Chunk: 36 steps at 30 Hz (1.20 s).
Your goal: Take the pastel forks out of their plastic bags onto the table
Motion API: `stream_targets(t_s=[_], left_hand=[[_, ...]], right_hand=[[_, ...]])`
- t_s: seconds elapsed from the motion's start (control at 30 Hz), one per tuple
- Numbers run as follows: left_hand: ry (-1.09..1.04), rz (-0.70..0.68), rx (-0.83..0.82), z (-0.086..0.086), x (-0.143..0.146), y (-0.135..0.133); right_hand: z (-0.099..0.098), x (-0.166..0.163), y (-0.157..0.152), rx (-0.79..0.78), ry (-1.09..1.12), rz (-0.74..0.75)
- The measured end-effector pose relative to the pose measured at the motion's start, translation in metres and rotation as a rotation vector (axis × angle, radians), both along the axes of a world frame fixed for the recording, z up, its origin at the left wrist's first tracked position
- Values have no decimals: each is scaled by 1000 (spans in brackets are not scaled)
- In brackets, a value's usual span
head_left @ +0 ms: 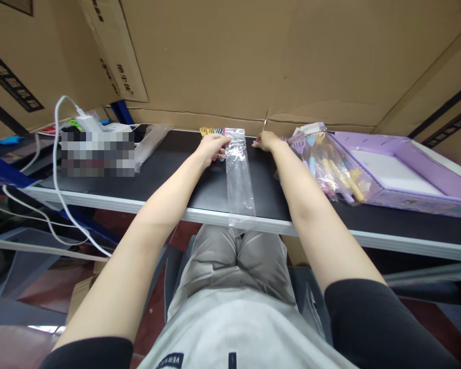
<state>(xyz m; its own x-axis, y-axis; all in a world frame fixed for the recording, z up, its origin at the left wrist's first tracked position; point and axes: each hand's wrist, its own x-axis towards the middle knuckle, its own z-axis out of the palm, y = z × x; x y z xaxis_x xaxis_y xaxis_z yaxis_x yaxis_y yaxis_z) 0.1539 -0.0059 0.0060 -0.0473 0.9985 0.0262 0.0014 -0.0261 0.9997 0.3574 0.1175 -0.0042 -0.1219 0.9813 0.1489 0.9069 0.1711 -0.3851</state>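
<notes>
A long, narrow clear plastic bag (240,177) lies flat on the black tabletop, its lower end over the front edge. My left hand (212,147) is closed at the bag's upper left edge, thumb and finger pinching it. Just behind that hand show yellow and blue claw-shaped ends (210,131) of small sticks, mostly covered by the hand. My right hand (267,141) is to the right of the bag, apart from it, fingers bent together; whatever they hold is too small to make out.
Bagged pastel sticks with claw-shaped ends (330,166) lean on an open purple box (415,197) at right. A white charger with its cable (89,123) and another clear plastic bag (150,146) are at left. Cardboard walls (230,61) enclose the back.
</notes>
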Motion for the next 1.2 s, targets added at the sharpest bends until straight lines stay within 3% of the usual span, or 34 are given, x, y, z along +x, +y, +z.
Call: stream_targets(t_s=[0.2, 0.27, 0.33, 0.43, 0.5, 0.6, 0.67, 0.77, 0.9, 1.07, 1.2], left_hand=[[-3, -16, 9, -1, -1, 2], [1, -29, 16, -1, 0, 1], [0, -38, 22, 0, 0, -1], [-9, -34, 32, 0, 0, -1], [-14, -13, 50, -1, 0, 1], [-12, 27, 67, 0, 0, 4], [0, -9, 59, 0, 0, 3], [22, -174, 76, 0, 5, -4], [46, -298, 211, 1, 18, -14], [165, -254, 288, 28, 8, -10], [345, -96, 210, 64, -54, -2]], right_hand=[[6, -4, -7, 69, -133, -28], [13, -9, -13, 110, -27, -11], [21, -15, -24, 110, 230, 30], [31, -24, -54, -117, 641, 111], [34, -27, -80, -331, 693, 214], [34, -26, -113, -478, 740, 341], [33, -23, -125, -445, 806, 341], [35, -17, -129, -257, 947, 220], [36, -7, -125, -93, 1051, 105], [34, 1, -127, -95, 1022, 141], [32, 1, -132, -120, 1000, 132]])
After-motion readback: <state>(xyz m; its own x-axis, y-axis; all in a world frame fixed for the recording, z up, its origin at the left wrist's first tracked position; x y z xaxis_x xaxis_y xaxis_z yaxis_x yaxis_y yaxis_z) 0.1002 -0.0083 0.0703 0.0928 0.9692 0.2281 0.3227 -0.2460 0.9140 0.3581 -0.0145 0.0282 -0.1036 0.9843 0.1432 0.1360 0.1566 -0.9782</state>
